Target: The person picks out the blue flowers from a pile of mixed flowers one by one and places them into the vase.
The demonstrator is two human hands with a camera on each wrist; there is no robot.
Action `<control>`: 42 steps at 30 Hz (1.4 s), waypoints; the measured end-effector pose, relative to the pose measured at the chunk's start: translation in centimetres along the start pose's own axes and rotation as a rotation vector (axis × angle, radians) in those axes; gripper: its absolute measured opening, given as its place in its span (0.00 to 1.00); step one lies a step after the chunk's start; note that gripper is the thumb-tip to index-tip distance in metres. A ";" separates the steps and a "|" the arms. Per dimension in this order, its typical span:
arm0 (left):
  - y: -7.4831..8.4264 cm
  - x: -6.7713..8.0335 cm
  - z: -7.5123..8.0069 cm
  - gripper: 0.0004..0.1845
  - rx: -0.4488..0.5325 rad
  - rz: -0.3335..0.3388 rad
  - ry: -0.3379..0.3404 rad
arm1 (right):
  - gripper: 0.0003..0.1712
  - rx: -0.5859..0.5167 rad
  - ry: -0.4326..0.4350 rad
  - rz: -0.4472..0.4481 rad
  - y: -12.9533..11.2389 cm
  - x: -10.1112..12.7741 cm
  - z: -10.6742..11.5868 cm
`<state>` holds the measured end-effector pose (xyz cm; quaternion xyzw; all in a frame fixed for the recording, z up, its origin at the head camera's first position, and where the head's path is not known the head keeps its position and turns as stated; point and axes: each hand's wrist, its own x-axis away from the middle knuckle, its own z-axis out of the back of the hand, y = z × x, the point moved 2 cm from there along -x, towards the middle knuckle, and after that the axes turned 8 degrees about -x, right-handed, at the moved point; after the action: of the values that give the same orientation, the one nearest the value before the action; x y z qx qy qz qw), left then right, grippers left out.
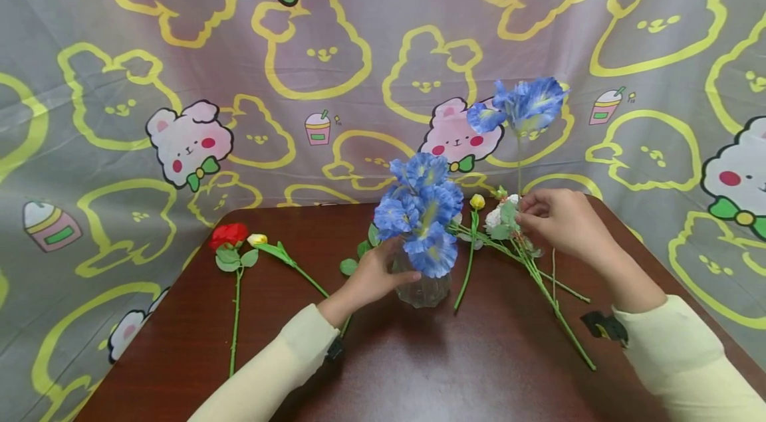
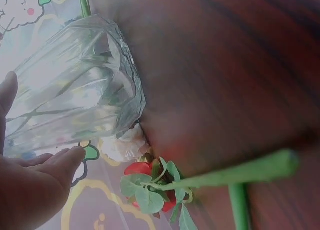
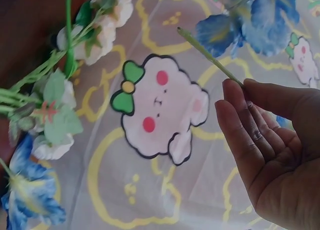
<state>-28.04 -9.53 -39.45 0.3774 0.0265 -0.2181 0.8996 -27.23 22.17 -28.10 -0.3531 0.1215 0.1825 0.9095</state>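
Observation:
A ribbed clear glass vase [image 1: 425,292] stands on the table, filled with several blue irises [image 1: 421,206]. My left hand [image 1: 376,269] holds it near the neck, thumb in front and fingers behind; the left wrist view shows the vase [image 2: 80,84] between them, with stems inside. To the right, my right hand [image 1: 562,221] pinches the thin green stem of another blue iris [image 1: 529,106], its bloom high above the hand. In the right wrist view the cut end of that stem [image 3: 210,59] sticks out past the thumb and fingertips.
White roses [image 1: 503,216] with long stems and a yellow tulip [image 1: 477,203] lie right of the vase. A red rose [image 1: 229,236] and another tulip [image 1: 257,240] lie left. One more blue iris [image 3: 32,190] lies near the white roses. A patterned curtain [image 1: 347,163] hangs behind the table.

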 end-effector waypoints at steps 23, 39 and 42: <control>0.4 2.1 6.3 0.44 0.189 -0.268 0.255 | 0.05 -0.104 -0.003 0.105 -6.2 2.2 -1.3; 5.4 2.5 7.7 0.29 0.273 -0.448 0.415 | 0.04 -0.297 -0.068 0.242 -9.7 3.2 -4.0; 6.3 2.4 7.9 0.28 0.270 -0.496 0.448 | 0.04 -0.298 -0.099 0.255 -10.2 3.3 -4.5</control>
<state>-24.18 -12.02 -30.11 0.5132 0.2848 -0.3432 0.7333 -20.39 12.92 -26.34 -0.4561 0.0920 0.3291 0.8217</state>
